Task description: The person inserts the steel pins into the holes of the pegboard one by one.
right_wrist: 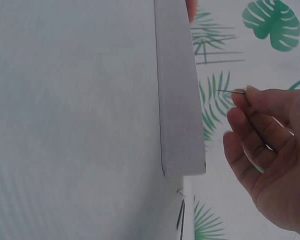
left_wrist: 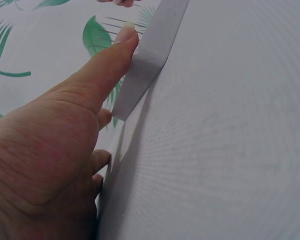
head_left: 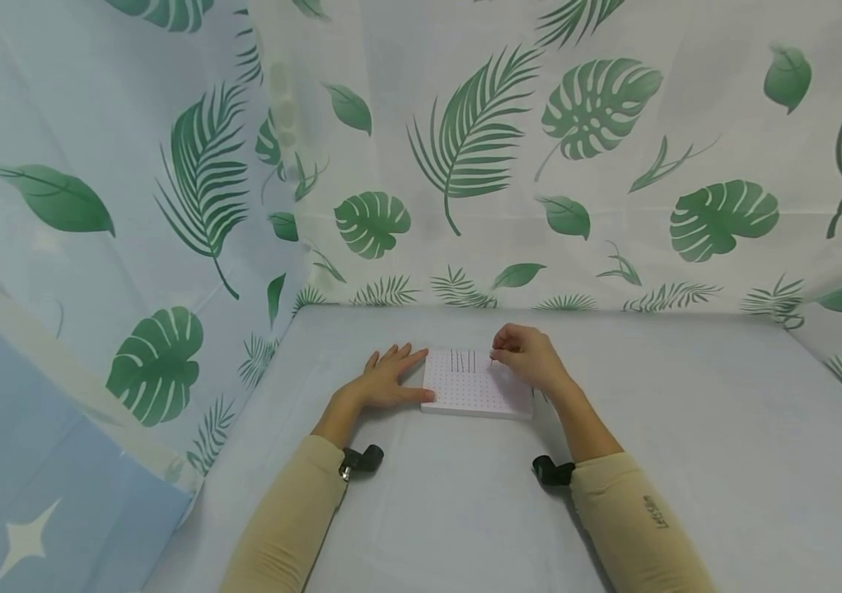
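Observation:
A white board [head_left: 476,400] with a grid of small holes lies flat on the table. Several thin dark pins [head_left: 462,361] stand in a row near its far edge. My left hand [head_left: 384,385] is at the board's left side, fingers spread, with the thumb straight along the near left corner. Over the board's right part, my right hand [head_left: 530,358] pinches another thin dark pin [right_wrist: 231,91] between thumb and index finger. In the right wrist view this pin's free end points toward the standing ones, and the other fingers are loosely bent.
A few dark thin pieces [right_wrist: 181,215] lie on the table beside the board's right side. The table has a pale cloth [head_left: 451,511]. Behind it hangs a white curtain [head_left: 629,214] with green leaves, and another curtain [head_left: 43,272] hangs on the left.

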Demonstrator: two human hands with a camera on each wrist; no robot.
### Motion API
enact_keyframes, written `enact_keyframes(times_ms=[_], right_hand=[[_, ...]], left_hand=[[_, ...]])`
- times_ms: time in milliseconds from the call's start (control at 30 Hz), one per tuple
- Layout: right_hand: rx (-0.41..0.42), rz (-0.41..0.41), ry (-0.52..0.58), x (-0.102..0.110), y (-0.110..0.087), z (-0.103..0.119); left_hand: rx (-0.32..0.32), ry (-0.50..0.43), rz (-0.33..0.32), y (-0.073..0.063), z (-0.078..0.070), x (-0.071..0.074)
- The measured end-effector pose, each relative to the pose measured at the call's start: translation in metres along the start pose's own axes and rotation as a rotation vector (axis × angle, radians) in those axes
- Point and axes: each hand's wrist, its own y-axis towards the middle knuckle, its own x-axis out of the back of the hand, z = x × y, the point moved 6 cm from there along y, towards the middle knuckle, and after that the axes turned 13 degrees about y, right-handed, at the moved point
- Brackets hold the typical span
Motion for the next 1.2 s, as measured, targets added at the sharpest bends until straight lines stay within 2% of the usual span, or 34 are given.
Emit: enact_keyframes(times_ms=[633,967,1200], right_hand=[[0.063,0.046,-0.016,-0.022,0.001,0.0],[0.021,0.051,-0.16,-0.029,0.002,-0.001],[-0.006,0.05,-0.213,-0.03,0.003,0.001]], left_hand=[[0.003,0.022,-0.002,0.002,0.002,-0.003],[-0.005,0.016,-0.002,0.002,0.003,-0.003],[-0.013,0.004,-0.005,0.002,0.002,-0.002]])
